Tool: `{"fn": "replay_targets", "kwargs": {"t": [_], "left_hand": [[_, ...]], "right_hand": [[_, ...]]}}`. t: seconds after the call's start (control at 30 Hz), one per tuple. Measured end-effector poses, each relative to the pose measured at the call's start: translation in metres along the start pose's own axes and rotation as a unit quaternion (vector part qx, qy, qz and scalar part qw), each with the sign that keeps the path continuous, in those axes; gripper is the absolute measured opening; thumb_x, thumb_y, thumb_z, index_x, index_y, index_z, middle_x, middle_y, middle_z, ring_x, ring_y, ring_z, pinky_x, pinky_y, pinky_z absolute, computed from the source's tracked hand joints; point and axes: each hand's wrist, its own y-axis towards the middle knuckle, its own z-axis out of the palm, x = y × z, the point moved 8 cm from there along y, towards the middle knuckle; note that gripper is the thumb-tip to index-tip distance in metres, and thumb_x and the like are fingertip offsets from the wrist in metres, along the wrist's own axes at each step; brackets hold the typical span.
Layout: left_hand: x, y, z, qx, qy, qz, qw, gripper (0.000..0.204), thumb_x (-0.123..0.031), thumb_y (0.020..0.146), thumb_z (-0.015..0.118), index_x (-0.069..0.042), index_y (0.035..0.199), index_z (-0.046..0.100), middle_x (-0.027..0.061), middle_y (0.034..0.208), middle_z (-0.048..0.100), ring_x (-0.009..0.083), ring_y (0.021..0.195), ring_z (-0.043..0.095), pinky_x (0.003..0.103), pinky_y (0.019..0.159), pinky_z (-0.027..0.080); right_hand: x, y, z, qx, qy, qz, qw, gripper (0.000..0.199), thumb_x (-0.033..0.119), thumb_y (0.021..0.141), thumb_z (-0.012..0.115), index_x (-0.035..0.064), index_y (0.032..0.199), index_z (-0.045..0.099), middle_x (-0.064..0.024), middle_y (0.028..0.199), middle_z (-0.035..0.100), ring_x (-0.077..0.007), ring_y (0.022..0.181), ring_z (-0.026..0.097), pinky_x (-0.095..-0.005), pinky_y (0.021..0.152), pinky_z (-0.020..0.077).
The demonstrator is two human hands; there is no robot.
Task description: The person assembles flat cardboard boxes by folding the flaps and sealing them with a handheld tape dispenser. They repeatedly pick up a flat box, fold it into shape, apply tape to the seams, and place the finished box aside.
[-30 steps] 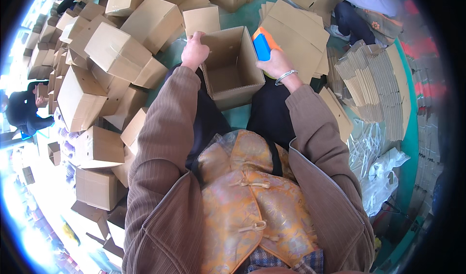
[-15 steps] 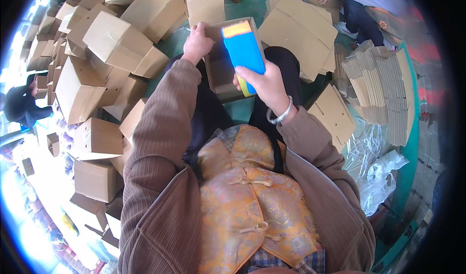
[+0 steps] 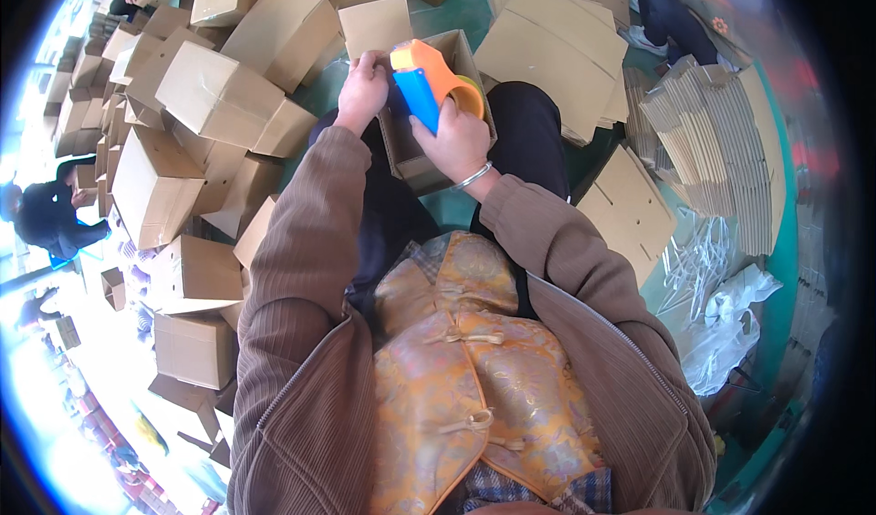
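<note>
Between my knees sits a small brown cardboard box (image 3: 422,170), its top open toward me. My right hand (image 3: 456,144) is wrapped round a blue and orange tape dispenser (image 3: 438,70), held tilted over the box with its orange head toward the box's left side. Part of a yellowish roll shows inside the dispenser. My left hand (image 3: 362,95) is closed at the box's far left edge, its fingertips beside the dispenser's head. Whether those fingertips also pinch some tape is too small to see.
Many made-up cartons (image 3: 224,91) are heaped to my left. Flattened cardboard sheets (image 3: 547,54) lie at the far right, with a fanned stack of folded cartons (image 3: 707,141) beyond. White straps and a plastic bag (image 3: 730,328) lie on the right. Other people sit at the far right and left.
My right hand has moved left and turned the tape dispenser, bringing its head next to my left fingers. My left hand has shifted slightly left. The person at the far right has drawn an arm out of view.
</note>
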Motion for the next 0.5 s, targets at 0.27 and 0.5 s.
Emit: {"fn": "replay_targets", "kwargs": {"t": [0.27, 0.5], "left_hand": [[0.005, -0.002, 0.003, -0.015, -0.036, 0.023, 0.999, 0.033, -0.029, 0.099, 0.041, -0.01, 0.119, 0.058, 0.0227, 0.117, 0.058, 0.0377, 0.114, 0.055, 0.044, 0.095, 0.044], [-0.032, -0.013, -0.013, -0.06, 0.151, 0.102, 0.981, 0.038, -0.018, 0.094, 0.048, -0.018, 0.131, 0.052, 0.0138, 0.125, 0.06, 0.0372, 0.121, 0.051, 0.045, 0.105, 0.038]], "right_hand": [[-0.025, 0.018, 0.039, 0.031, -0.003, 0.059, 0.998, 0.038, 0.036, 0.078, 0.071, 0.0017, 0.083, 0.055, -0.015, 0.062, 0.062, -0.0348, 0.054, 0.062, -0.0446, 0.049, 0.05], [-0.04, 0.003, 0.053, 0.029, 0.102, 0.063, 0.992, 0.041, 0.033, 0.08, 0.073, -0.0016, 0.092, 0.056, -0.0191, 0.077, 0.065, -0.038, 0.068, 0.063, -0.044, 0.061, 0.0509]]}}
